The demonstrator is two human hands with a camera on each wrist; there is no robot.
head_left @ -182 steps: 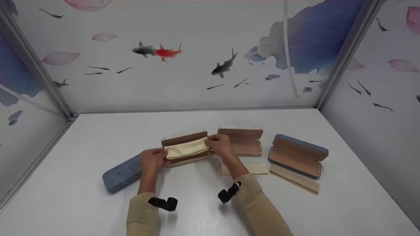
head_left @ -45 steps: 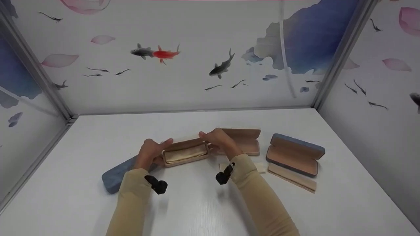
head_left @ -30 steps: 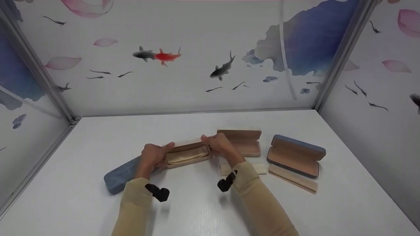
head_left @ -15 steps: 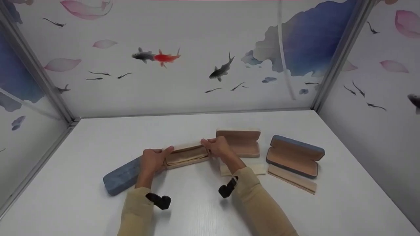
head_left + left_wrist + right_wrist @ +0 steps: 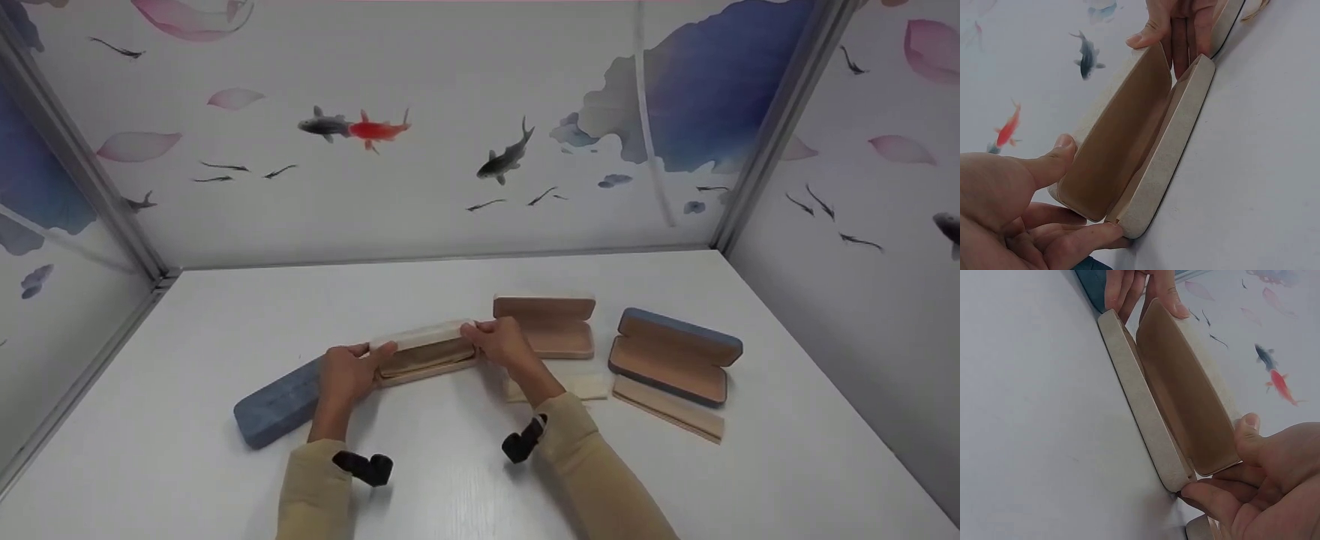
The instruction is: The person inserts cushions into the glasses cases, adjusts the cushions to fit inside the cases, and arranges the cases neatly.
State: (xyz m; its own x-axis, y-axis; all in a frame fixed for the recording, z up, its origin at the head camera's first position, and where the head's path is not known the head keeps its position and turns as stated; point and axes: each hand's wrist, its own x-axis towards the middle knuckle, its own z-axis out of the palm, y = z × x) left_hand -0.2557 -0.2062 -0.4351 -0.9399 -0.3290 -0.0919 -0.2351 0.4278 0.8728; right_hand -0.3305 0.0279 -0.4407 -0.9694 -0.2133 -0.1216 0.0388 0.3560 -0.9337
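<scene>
Our left hand [image 5: 347, 377] and right hand [image 5: 507, 346] grip between them the part-closed cream glasses case [image 5: 424, 335], cloth [image 5: 427, 359] inside; the closed blue case [image 5: 277, 403] beside our left looks done, the open cream case [image 5: 567, 342] and open blue case [image 5: 667, 369] rightward apparently remaining.

Booth [image 5: 375, 225] with fish-printed walls [image 5: 450, 67]

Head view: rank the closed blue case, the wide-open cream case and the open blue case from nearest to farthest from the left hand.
1. Closed blue case: just left of the left hand, partly hidden by it.
2. Wide-open cream case: to the right, partly behind the right hand.
3. Open blue case: farthest right.
</scene>
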